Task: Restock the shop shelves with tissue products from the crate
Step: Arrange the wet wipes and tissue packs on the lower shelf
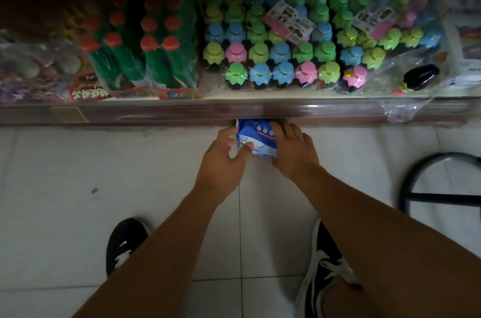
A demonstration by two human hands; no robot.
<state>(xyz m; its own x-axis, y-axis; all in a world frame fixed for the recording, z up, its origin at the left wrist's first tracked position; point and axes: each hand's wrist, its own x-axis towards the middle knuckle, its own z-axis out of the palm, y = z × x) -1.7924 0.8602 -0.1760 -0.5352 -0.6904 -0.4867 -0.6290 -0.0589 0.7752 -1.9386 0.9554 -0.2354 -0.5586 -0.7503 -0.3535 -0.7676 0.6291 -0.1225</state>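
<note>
A blue and white tissue pack (260,139) sits low in front of me, its far end tucked under the brown shelf edge (182,112). My left hand (221,159) grips its left side, thumb across the front. My right hand (291,151) clasps its right side, fingers spread over the top. The space below the shelf is hidden, and no crate is in view.
The shelf above holds shrink-wrapped bottles with green, blue and pink caps (283,57), green bottles with red caps (145,52), and colourful packets (33,68) at left. A black metal stool frame (416,187) stands on the white tiled floor at right. My black shoes (125,245) are below.
</note>
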